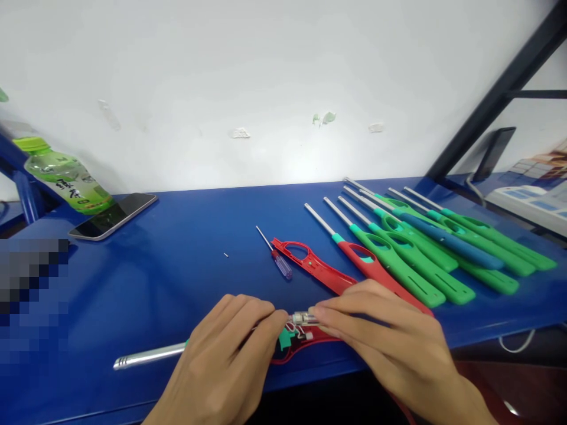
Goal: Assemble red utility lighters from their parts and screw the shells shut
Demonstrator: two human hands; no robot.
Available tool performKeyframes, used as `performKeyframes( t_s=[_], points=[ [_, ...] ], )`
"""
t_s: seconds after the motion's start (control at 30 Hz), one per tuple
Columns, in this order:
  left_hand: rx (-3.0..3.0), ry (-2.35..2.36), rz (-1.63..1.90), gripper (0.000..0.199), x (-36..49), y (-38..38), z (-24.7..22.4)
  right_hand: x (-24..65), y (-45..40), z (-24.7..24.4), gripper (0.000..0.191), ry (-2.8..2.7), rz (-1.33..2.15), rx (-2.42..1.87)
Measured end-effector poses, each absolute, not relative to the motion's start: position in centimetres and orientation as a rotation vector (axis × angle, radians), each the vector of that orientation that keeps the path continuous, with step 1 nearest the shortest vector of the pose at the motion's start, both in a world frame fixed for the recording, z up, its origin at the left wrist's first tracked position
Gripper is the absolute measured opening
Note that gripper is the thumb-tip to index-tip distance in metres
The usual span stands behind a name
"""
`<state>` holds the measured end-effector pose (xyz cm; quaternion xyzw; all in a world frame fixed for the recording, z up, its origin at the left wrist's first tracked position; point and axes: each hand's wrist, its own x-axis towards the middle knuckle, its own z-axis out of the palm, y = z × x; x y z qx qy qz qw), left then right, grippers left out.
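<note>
Near the edge of the blue table (190, 271), a clear cylinder (305, 319) is pinched by the right hand (394, 330) over an opened red casing (325, 336), its long axis pointed sideways toward the left hand (234, 348), whose fingers are bunched just beside it, their grip undeterminable.

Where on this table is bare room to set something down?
Bare table runs from the phone to the screwdriver, save one tiny metal bit. It's crowded at right with lighters, and in front, where the left hand and right hand are over an opened lighter.
</note>
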<state>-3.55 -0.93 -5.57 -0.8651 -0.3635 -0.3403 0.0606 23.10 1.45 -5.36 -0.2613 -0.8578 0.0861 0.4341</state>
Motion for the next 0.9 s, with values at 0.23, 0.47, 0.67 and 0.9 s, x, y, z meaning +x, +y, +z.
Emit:
performKeyframes(
  t_s=[0.23, 0.47, 0.67, 0.9],
  points=[
    [-2.626, -1.087, -1.038, 0.034, -3.64, -1.03, -5.52, 22.98, 1.39, -5.37, 0.038, -2.129, 0.212, -0.654],
    [-2.547, -1.181, -1.085, 0.023, -3.21, -0.7, -5.27, 22.91, 1.72, -4.91, 0.029, -2.062, 0.219, -0.741],
    [-2.583, -1.199, -1.118, 0.019, -3.21, -0.9, -5.04, 23.1, 1.69, -5.05, 0.033, -2.088, 0.227, -0.71],
    [-2.609, -1.198, -1.112, 0.02, -2.86, -0.84, -4.78, 23.12, 1.61, -5.15, 0.033, -2.096, 0.223, -0.691]
  ],
)
